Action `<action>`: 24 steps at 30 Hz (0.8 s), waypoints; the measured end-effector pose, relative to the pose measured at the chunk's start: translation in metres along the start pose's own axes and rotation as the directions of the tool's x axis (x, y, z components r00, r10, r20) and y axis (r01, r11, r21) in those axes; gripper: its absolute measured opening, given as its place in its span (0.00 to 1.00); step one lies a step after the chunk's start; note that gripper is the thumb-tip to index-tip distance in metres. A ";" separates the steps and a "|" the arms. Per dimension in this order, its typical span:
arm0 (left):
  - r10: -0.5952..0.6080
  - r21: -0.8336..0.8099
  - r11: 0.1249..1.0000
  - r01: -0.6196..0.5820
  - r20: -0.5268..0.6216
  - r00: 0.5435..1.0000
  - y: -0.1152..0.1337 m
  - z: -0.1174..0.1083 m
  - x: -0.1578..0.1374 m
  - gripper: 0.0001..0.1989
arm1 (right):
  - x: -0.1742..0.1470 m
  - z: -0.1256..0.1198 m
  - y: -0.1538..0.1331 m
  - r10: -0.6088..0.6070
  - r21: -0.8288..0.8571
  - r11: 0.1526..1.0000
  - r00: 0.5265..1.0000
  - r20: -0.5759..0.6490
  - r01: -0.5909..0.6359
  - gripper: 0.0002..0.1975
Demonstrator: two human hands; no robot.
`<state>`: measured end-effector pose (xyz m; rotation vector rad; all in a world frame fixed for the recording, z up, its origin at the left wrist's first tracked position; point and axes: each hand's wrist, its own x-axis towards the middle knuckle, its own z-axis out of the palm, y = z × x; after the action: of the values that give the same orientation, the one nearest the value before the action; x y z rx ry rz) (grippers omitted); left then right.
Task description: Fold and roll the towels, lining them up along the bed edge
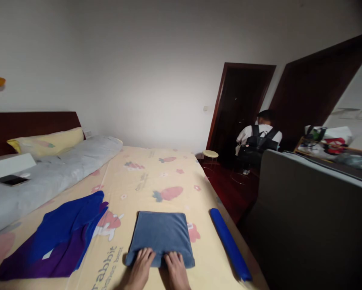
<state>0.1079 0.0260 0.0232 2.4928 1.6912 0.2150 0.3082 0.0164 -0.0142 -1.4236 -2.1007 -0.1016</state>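
Note:
A grey-blue folded cloth (162, 227) lies flat on the bed, its near edge turned up into a thick roll. My left hand (142, 264) has its fingers curled over the left part of that roll. Beside it, my right hand (175, 266) grips the roll right of centre, fingers bent over the fabric. Both thumbs are mostly hidden. Off to the right, a tightly rolled blue cloth (229, 243) lies along the bed's edge. Blue and purple garments (63, 237) are spread loosely on the left.
The bed sheet (132, 177) has strawberry prints. A grey rolled quilt (78, 165), a yellow pillow (50, 143) and a phone (11, 180) are at the left. Beyond the bed stand a stool (210, 154) and a seated person (259, 139) with a backpack. A dark panel (307, 213) rises at right.

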 end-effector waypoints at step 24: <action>0.084 -0.018 0.996 -0.085 -0.078 0.993 -0.040 0.011 -0.007 0.25 | -0.012 -0.011 0.040 0.128 0.022 0.991 0.989 0.068 -0.129 0.23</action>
<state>0.0711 0.0338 0.0050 2.5746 1.6028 0.3398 0.3510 0.0191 -0.0220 -1.5619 -2.0492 0.0252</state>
